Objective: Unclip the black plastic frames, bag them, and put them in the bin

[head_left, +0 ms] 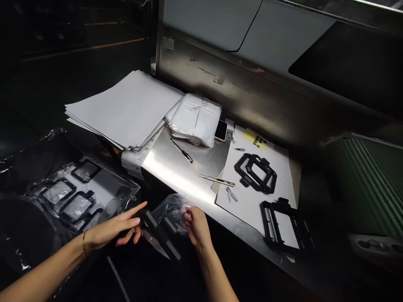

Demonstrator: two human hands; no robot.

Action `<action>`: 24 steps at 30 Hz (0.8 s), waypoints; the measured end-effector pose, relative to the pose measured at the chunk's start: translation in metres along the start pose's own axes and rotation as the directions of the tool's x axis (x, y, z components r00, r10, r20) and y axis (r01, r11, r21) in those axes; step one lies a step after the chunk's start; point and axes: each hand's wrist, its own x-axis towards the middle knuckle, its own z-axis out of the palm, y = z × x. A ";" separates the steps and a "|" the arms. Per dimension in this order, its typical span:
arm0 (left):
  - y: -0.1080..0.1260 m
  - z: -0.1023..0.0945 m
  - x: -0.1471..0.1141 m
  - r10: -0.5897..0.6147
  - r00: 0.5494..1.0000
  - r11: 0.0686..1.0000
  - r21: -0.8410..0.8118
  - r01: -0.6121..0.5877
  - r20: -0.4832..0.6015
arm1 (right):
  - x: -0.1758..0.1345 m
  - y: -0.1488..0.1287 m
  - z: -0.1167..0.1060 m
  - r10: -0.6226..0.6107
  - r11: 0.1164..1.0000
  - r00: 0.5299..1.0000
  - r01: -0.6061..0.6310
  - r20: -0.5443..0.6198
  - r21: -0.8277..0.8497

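Note:
My left hand [115, 230] is at the left end of a black plastic frame [163, 235]. Its upper finger stretches past the frame's corner, the others are bent, and the frame's edge appears to sit between them. Closed fingers of my right hand [197, 225] pinch a clear plastic bag [171, 205]. The bag lies against the upper right of the tilted frame; whether the frame is partly inside it I cannot tell. Both hands are in front of the metal table's edge [179, 184].
At left, a plastic-lined container [132, 184] holds several bagged frames [77, 205]. The table carries white sheets [122, 105], a wrapped bundle [197, 117], a pen [181, 150], a cutter knife [217, 180], a phone [221, 130], and black frames [272, 176] on white board [234, 214].

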 end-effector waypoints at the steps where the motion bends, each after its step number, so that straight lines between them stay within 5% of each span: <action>1: 0.001 0.010 0.006 -0.018 0.999 0.999 0.045 0.017 0.028 | 0.001 -0.003 -0.003 -0.018 0.998 1.000 0.019 0.019 -0.056; 7: -0.014 0.059 0.042 -0.076 0.993 0.981 0.185 0.059 0.087 | -0.021 -0.018 -0.023 -0.158 0.874 0.954 0.255 0.255 -0.414; 15: -0.030 0.076 0.034 -0.034 0.999 0.968 0.249 0.035 -0.008 | -0.084 -0.006 -0.071 -0.363 0.535 0.869 0.489 0.335 -0.689; 18: -0.028 0.087 0.037 -0.054 0.998 0.953 0.298 0.045 0.022 | -0.075 -0.003 -0.066 -0.380 0.419 0.877 0.447 0.294 -0.791; 24: -0.028 0.108 0.054 -0.077 0.994 0.928 0.369 0.042 0.081 | -0.059 -0.008 -0.039 -0.380 0.375 0.881 0.426 0.283 -0.824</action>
